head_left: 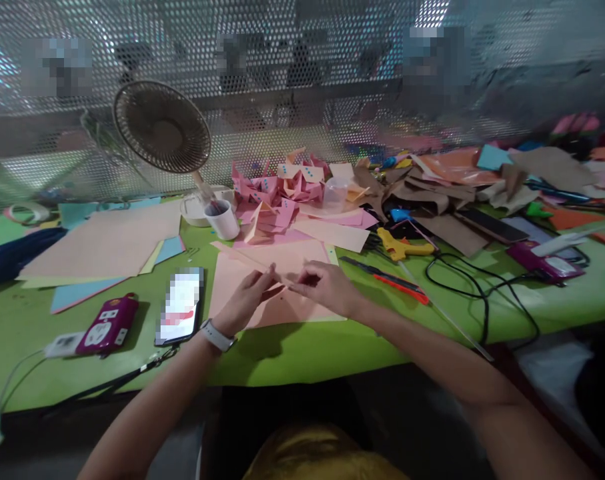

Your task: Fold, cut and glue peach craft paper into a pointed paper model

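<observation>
A thin peach paper strip (239, 256) slants between my hands, its far end sticking out to the upper left. My left hand (247, 299), with a white watch on the wrist, pinches the strip from the near side. Fingers curled, my right hand (327, 287) grips the strip's near end. Both hands are just above peach paper sheets (222, 290) lying on the green-covered table (292, 363). A utility knife (359, 266) and orange-handled scissors (402, 288) lie to the right of my right hand. A lit phone (181, 303) is left of my left hand.
Folded pink paper shapes (267, 189) are heaped at the back beside a white cup (222, 220) and a fan (162, 127). A yellow glue gun (402, 245), black cables (462, 267) and brown paper scraps (432, 193) spread rightward. Large paper sheets (102, 243) lie left.
</observation>
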`<state>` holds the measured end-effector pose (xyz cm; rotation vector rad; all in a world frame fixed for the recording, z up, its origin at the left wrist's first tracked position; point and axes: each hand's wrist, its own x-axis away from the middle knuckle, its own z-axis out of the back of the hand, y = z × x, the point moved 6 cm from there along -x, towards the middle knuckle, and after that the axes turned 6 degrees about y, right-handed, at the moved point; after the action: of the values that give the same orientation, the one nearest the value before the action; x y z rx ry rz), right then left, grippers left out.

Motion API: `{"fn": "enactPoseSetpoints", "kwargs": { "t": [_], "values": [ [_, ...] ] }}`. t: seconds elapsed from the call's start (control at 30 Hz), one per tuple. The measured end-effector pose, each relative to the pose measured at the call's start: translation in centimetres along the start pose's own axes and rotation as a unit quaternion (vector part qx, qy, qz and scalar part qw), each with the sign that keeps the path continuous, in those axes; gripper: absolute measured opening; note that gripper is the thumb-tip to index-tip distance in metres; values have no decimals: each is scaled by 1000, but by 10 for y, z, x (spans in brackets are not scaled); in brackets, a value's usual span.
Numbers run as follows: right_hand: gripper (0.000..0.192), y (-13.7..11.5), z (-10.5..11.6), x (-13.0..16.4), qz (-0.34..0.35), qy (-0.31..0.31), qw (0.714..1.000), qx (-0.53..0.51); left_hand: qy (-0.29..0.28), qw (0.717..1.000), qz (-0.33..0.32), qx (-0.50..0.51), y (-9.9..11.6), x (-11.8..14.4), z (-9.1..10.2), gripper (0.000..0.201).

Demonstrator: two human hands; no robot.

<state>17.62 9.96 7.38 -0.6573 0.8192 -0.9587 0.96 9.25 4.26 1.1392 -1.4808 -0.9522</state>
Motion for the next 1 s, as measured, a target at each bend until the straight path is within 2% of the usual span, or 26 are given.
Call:
{"fn": "enactPoseSetpoints", "kwargs": {
  "t": [0.1, 0.17, 0.23, 0.3, 0.37, 0.5, 0.6, 0.73, 0.77, 0.83, 0.93, 1.0],
  "values": [
    [20, -12, 3, 1, 147, 41, 987, 57, 35, 995, 10, 97, -1, -18, 3, 35],
    [20, -16, 14, 0, 246, 88, 956, 133, 37, 990, 16, 138, 0, -29, 8, 32],
    [36, -16, 19, -2, 321, 93, 916, 220, 31, 988, 28, 151, 1, -37, 13, 29],
    [53, -13, 18, -6, 360, 61, 886, 286, 14, 989, 49, 136, -2, -42, 16, 28],
    [57, -8, 18, -12, 362, 51, 873, 324, -6, 992, 72, 105, -6, -42, 16, 29],
    [41, 7, 28, -21, 333, 87, 878, 333, -44, 992, 112, 39, -14, -35, 12, 34],
    [37, 21, 44, -25, 315, 112, 879, 340, -55, 991, 117, 20, -14, -32, 11, 36],
    [42, 27, 69, -24, 269, 184, 887, 326, -47, 993, 105, 27, -14, -35, 15, 36],
    [45, 24, 69, -23, 271, 181, 891, 315, -42, 994, 101, 31, -14, -36, 16, 36],
    [50, 19, 59, -21, 289, 134, 899, 301, -34, 994, 99, 35, -16, -37, 18, 35],
    [38, 17, 42, -19, 313, 55, 899, 300, -38, 993, 110, 23, -18, -34, 15, 34],
    [33, 22, 41, -20, 311, 46, 899, 304, -36, 993, 113, 21, -18, -32, 13, 33]
  ]
}}
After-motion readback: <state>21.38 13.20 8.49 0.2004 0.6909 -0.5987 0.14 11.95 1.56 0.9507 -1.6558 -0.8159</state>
